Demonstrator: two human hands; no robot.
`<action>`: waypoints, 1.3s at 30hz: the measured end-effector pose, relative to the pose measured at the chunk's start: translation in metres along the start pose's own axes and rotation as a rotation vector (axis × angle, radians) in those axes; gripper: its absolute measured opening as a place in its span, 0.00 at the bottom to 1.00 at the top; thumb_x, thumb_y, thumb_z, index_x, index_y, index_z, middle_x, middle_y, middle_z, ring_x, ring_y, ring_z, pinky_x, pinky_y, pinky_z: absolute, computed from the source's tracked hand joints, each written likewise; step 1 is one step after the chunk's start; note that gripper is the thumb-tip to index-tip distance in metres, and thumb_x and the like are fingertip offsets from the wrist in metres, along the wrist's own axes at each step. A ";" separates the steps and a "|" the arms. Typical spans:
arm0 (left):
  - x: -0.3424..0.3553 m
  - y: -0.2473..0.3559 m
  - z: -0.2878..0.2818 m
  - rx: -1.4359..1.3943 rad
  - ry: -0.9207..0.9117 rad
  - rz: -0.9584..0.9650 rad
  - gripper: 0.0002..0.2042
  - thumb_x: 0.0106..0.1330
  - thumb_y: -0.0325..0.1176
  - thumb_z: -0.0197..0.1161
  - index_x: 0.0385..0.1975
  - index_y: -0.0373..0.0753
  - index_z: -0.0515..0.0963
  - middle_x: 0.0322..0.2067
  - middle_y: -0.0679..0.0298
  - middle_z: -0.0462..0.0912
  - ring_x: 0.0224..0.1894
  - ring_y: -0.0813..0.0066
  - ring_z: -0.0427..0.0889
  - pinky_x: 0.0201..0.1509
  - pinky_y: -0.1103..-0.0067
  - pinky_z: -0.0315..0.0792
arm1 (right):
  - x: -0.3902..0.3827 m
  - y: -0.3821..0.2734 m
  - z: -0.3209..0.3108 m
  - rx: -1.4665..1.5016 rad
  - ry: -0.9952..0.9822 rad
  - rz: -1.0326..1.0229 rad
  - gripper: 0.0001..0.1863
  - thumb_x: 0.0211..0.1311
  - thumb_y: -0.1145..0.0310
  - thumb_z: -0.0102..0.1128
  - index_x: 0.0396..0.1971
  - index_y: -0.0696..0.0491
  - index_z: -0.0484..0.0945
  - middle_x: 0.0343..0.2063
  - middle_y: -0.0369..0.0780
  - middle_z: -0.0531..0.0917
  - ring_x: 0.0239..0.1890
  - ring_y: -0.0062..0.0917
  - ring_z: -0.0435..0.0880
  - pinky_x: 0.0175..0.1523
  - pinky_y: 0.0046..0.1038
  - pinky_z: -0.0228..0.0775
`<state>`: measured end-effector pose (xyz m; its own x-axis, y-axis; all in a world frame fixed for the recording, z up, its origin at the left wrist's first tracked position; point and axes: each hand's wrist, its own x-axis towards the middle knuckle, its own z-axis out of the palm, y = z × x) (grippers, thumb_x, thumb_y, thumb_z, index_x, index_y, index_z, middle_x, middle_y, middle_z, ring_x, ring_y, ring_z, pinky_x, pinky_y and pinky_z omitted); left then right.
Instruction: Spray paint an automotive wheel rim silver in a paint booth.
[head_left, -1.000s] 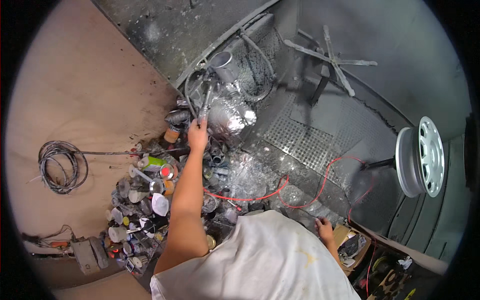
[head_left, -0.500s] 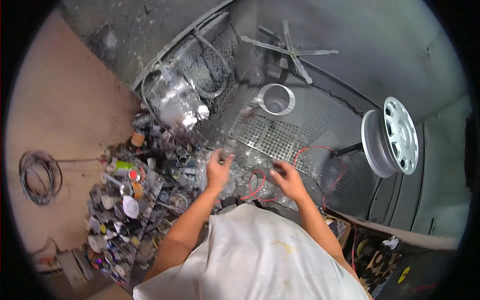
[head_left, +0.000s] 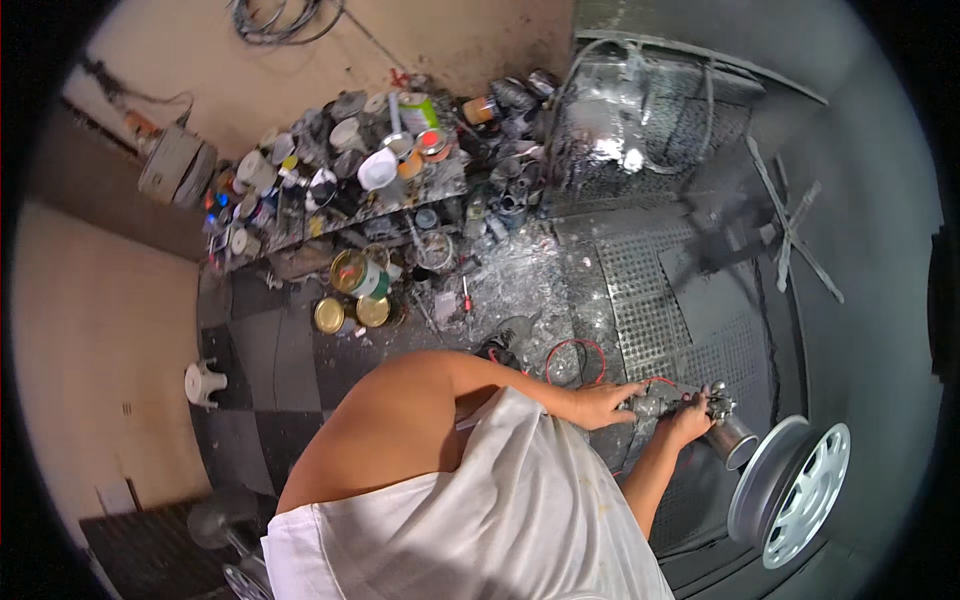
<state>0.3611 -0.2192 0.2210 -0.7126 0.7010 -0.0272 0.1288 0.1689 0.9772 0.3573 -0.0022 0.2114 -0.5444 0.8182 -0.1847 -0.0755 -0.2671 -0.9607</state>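
Note:
My two hands are together at the right of the head view, on a metal spray gun with a silver cup tilted toward the lower right. My right hand is closed round the gun just above the cup. My left hand reaches across, its fingertips closed on the grey rear part of the gun. Close beyond the cup is a silver-white car wheel, its spoked face turned to the right. Blur hides exactly how my fingers lie on the gun.
A cluttered bench of cans, cups and tools stands at upper left, with paint tins below. A red hose loops on the floor near my hands. A cross-shaped stand is at upper right, a white stool far left.
My view and body have turned, so the bench now lies ahead. My hands, apart before, have come together on the gun. The cup, earlier ahead of my hands, is now beside the wheel.

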 end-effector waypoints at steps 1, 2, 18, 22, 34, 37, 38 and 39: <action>-0.003 -0.007 -0.002 -0.010 -0.110 -0.060 0.26 0.69 0.45 0.63 0.61 0.38 0.67 0.52 0.45 0.79 0.56 0.46 0.79 0.59 0.60 0.71 | 0.000 0.005 -0.004 0.048 0.057 0.038 0.12 0.70 0.78 0.54 0.51 0.54 0.73 0.35 0.37 0.78 0.30 0.20 0.76 0.34 0.21 0.71; -0.006 -0.014 -0.005 -0.021 -0.079 -0.049 0.26 0.69 0.45 0.63 0.61 0.38 0.67 0.52 0.45 0.79 0.56 0.46 0.79 0.59 0.60 0.71 | 0.000 0.008 -0.007 0.109 0.102 0.088 0.12 0.70 0.80 0.53 0.50 0.54 0.74 0.38 0.38 0.80 0.32 0.22 0.79 0.36 0.22 0.74; -0.154 -0.208 -0.324 -0.181 0.799 -0.649 0.13 0.63 0.39 0.67 0.41 0.37 0.85 0.33 0.61 0.86 0.32 0.73 0.83 0.33 0.75 0.75 | 0.026 -0.018 0.053 -0.272 -0.173 0.113 0.14 0.61 0.65 0.65 0.46 0.49 0.78 0.37 0.32 0.83 0.42 0.19 0.82 0.37 0.28 0.69; -0.201 -0.266 -0.432 0.241 0.975 -0.826 0.24 0.54 0.55 0.70 0.41 0.40 0.87 0.41 0.53 0.88 0.43 0.58 0.86 0.50 0.69 0.77 | 0.002 -0.011 0.120 -0.314 -0.311 0.083 0.13 0.62 0.64 0.66 0.45 0.47 0.78 0.37 0.31 0.83 0.42 0.20 0.83 0.34 0.27 0.68; -0.166 -0.358 -0.529 0.017 1.804 -0.807 0.52 0.48 0.45 0.83 0.68 0.26 0.58 0.65 0.46 0.68 0.64 0.52 0.70 0.71 0.66 0.61 | 0.000 -0.013 0.365 -0.534 -0.490 0.135 0.18 0.67 0.64 0.62 0.54 0.51 0.75 0.45 0.36 0.84 0.47 0.25 0.84 0.32 0.26 0.73; -0.155 -0.365 -0.537 0.123 1.812 -0.793 0.46 0.48 0.41 0.84 0.64 0.27 0.65 0.62 0.48 0.73 0.62 0.58 0.72 0.69 0.68 0.62 | 0.024 -0.016 0.440 -0.429 -0.526 0.108 0.16 0.67 0.62 0.62 0.51 0.51 0.77 0.44 0.37 0.84 0.46 0.24 0.83 0.37 0.34 0.77; -0.154 -0.367 -0.540 0.116 1.805 -0.793 0.46 0.48 0.41 0.84 0.64 0.27 0.65 0.62 0.48 0.73 0.62 0.58 0.72 0.69 0.68 0.62 | 0.034 -0.016 0.464 -0.361 -0.548 0.145 0.14 0.68 0.60 0.62 0.48 0.51 0.77 0.41 0.36 0.83 0.42 0.24 0.82 0.36 0.33 0.78; -0.155 -0.367 -0.544 0.049 1.809 -0.787 0.43 0.49 0.42 0.83 0.63 0.28 0.68 0.62 0.51 0.74 0.62 0.58 0.73 0.69 0.68 0.62 | 0.047 -0.015 0.491 -0.314 -0.556 0.167 0.12 0.68 0.59 0.61 0.44 0.50 0.78 0.36 0.36 0.82 0.37 0.24 0.82 0.34 0.32 0.78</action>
<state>0.0490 -0.7666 -0.0193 -0.3560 -0.9244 -0.1367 -0.5191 0.0740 0.8515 -0.0772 -0.2096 0.3190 -0.8843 0.3716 -0.2827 0.2487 -0.1375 -0.9588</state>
